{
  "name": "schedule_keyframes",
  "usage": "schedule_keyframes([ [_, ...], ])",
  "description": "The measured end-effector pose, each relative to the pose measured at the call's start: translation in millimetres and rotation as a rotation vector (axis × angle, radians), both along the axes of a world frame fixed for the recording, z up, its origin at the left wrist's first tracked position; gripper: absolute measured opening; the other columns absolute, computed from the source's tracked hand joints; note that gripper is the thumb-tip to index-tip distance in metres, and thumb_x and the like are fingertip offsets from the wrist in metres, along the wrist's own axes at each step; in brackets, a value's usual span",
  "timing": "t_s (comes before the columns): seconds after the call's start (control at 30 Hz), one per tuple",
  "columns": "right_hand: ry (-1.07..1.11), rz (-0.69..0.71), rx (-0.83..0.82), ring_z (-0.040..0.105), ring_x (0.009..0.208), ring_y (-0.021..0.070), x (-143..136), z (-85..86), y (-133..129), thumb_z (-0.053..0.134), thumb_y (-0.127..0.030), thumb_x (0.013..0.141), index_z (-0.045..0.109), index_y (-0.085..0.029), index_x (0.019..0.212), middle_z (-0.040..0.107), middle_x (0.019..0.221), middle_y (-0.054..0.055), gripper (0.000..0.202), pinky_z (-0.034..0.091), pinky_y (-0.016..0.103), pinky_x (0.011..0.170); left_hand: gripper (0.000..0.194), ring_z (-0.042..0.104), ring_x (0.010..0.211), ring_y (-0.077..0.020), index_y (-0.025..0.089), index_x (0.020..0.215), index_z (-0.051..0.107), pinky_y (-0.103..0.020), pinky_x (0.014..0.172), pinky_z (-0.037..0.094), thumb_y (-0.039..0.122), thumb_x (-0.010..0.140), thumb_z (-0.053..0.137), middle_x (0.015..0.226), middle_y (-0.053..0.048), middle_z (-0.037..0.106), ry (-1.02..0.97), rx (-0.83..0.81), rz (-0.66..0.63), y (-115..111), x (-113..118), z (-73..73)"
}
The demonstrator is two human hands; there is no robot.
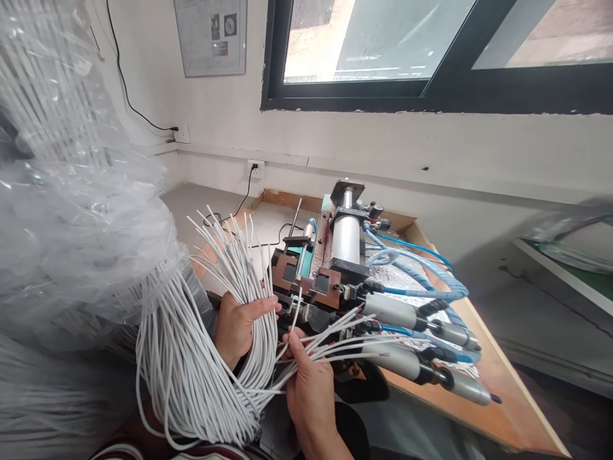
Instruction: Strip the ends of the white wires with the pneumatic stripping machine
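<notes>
A thick bundle of light grey cables (191,358) hangs from clear plastic wrapping and bends up at the bottom. My left hand (239,326) is closed round the upright part of the bundle, its thumb across the front. Held in my right hand (309,383) is a smaller group of cables (330,345) whose ends fan out to the right. Between its thumb and fingers one single cable (297,306) points up toward the machine. Just behind both hands stands the machine (328,287), with brown plates and a silver cylinder (347,239).
Clear plastic wrapping (86,243) fills the left side. Grey cylinders (397,358) and blue hoses (421,291) lie at the machine's right, on a wooden-edged table (502,409). A shelf (569,268) juts out at the far right. Power cords run to wall sockets (257,169).
</notes>
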State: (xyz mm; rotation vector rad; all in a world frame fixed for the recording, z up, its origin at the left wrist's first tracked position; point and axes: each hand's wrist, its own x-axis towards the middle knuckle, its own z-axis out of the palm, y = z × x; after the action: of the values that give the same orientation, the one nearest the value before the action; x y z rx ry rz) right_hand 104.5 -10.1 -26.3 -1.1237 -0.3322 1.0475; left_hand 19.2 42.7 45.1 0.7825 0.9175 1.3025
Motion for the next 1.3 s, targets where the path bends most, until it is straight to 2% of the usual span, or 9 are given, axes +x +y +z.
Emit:
schedule_keyframes([
  [0.1, 0.248, -0.067, -0.05, 0.051, 0.051, 0.0106, -2.7, 9.1, 7.4, 0.08, -0.029, 0.046, 0.062, -0.016, 0.066, 0.06, 0.055, -0.004, 0.03, 0.041, 0.023, 0.051, 0.016, 0.063, 0.055, -0.0145, 0.014, 0.067, 0.063, -0.025, 0.053, 0.05, 0.013, 0.054, 0.072, 0.061, 0.002, 0.066, 0.006, 0.005, 0.01, 1.0, 1.2, -0.9],
  [0.27, 0.451, -0.003, -0.093, 0.048, 0.046, 0.0073, 1.1, 15.9, 15.7, 0.082, -0.021, 0.042, 0.063, -0.014, 0.064, 0.06, 0.053, -0.003, 0.03, 0.037, 0.018, 0.041, 0.015, 0.063, 0.056, -0.0153, 0.013, 0.066, 0.064, -0.026, 0.054, 0.051, 0.015, 0.054, 0.073, 0.061, 0.001, 0.067, 0.018, 0.0, 0.013, 2.6, 1.3, -2.3],
  [0.5, 0.559, 0.101, -0.125, 0.042, 0.038, 0.0047, 7.5, 5.1, 22.3, 0.08, -0.02, 0.047, 0.06, -0.014, 0.058, 0.057, 0.047, -0.004, 0.023, 0.035, 0.016, 0.037, 0.015, 0.062, 0.055, -0.0135, 0.013, 0.067, 0.062, -0.024, 0.054, 0.05, 0.015, 0.056, 0.072, 0.059, 0.002, 0.064, 0.024, -0.001, -0.005, 4.7, 2.5, -1.1],
  [0.67, 0.595, 0.127, -0.138, 0.043, 0.04, 0.0049, 6.0, 8.6, 23.1, 0.08, -0.017, 0.046, 0.06, -0.014, 0.058, 0.058, 0.049, -0.004, 0.023, 0.035, 0.016, 0.038, 0.016, 0.062, 0.055, -0.0134, 0.012, 0.07, 0.061, -0.023, 0.052, 0.049, 0.014, 0.057, 0.071, 0.06, 0.002, 0.063, 0.022, -0.012, -0.006, 2.0, 1.5, -0.6],
  [0.8, 0.51, 0.123, -0.086, 0.042, 0.042, 0.006, 4.6, 12.9, 18.2, 0.081, -0.02, 0.046, 0.063, -0.015, 0.063, 0.058, 0.052, -0.004, 0.025, 0.035, 0.018, 0.04, 0.014, 0.06, 0.053, -0.0126, 0.012, 0.067, 0.06, -0.023, 0.053, 0.049, 0.013, 0.057, 0.07, 0.056, 0.002, 0.062, 0.033, 0.003, -0.013, 0.2, 1.3, -1.3],
  [0.9, 0.383, 0.149, -0.054, 0.047, 0.049, 0.0088, 3.8, 10.2, 10.1, 0.081, -0.026, 0.046, 0.066, -0.016, 0.067, 0.059, 0.057, -0.003, 0.028, 0.038, 0.021, 0.047, 0.015, 0.059, 0.052, -0.0114, 0.012, 0.068, 0.06, -0.024, 0.055, 0.05, 0.012, 0.057, 0.069, 0.057, 0.003, 0.062, 0.022, 0.009, -0.018, -2.6, 1.9, -1.7],
  [1.07, 0.127, 0.233, 0.041, 0.049, 0.06, 0.0124, 12.3, 2.4, -7.3, 0.073, -0.037, 0.059, 0.067, -0.017, 0.07, 0.054, 0.06, -0.002, 0.024, 0.04, 0.025, 0.061, 0.024, 0.058, 0.05, -0.0103, 0.013, 0.073, 0.06, -0.023, 0.052, 0.049, 0.01, 0.052, 0.071, 0.058, 0.004, 0.061, 0.001, -0.029, -0.045, -11.7, 0.3, -7.3],
  [1.2, 0.013, 0.205, 0.133, 0.051, 0.062, 0.0143, 36.9, 24.0, -23.1, 0.072, -0.03, 0.061, 0.064, -0.019, 0.077, 0.053, 0.06, -0.003, 0.02, 0.039, 0.027, 0.06, 0.028, 0.058, 0.048, -0.0107, 0.015, 0.07, 0.06, -0.023, 0.05, 0.048, 0.008, 0.046, 0.073, 0.057, 0.005, 0.061, -0.01, -0.105, -0.061, -18.0, -4.1, -16.2],
  [1.3, -0.144, 0.048, 0.267, 0.046, 0.053, 0.0123, 53.6, 49.2, -34.7, 0.069, -0.029, 0.065, 0.063, -0.022, 0.076, 0.05, 0.053, -0.005, 0.014, 0.037, 0.026, 0.054, 0.026, 0.058, 0.049, -0.0115, 0.014, 0.068, 0.061, -0.025, 0.053, 0.049, 0.007, 0.046, 0.073, 0.056, 0.004, 0.061, -0.016, -0.112, -0.068, -21.4, -6.6, -21.6],
])
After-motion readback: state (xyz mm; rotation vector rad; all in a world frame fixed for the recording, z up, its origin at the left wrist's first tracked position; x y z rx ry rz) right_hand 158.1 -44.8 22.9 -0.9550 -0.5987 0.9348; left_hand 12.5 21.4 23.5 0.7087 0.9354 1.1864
